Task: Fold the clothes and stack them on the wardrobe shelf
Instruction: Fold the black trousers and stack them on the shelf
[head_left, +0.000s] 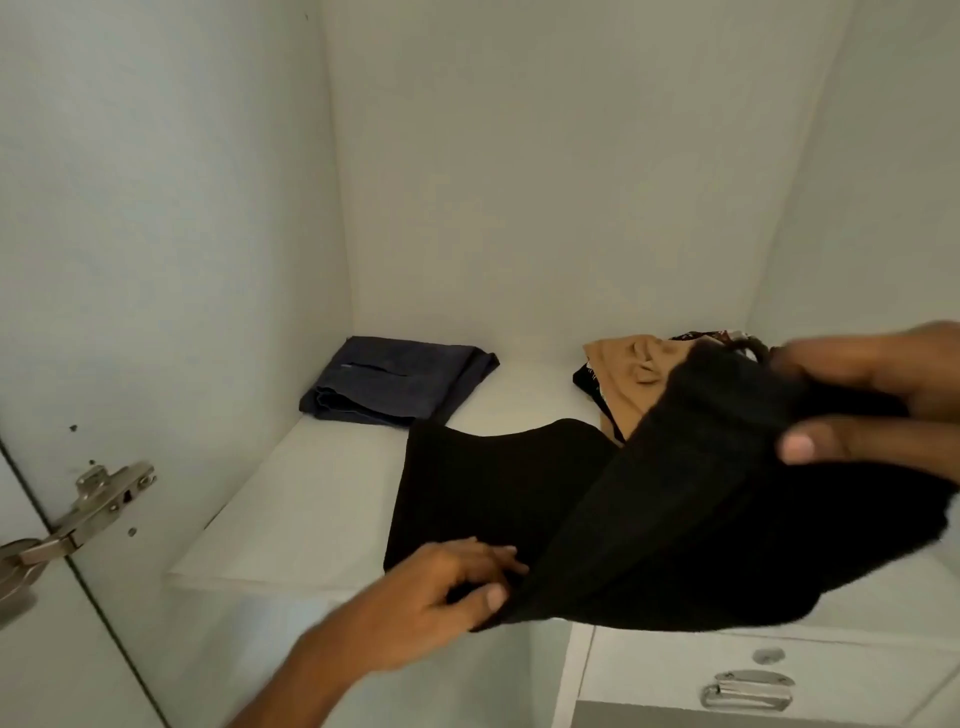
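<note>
A black garment (597, 519) lies half spread on the white shelf (291, 499), its near edge hanging over the shelf's front. The left hand (457, 587) pinches the garment's near edge between thumb and curled fingers, while the right hand (872, 400) grips its raised far-right part, thumb on top. Behind the garment, folded dark blue jeans (395, 382) sit at the shelf's back left and a tan cloth (631, 379) on patterned fabric at the back right.
</note>
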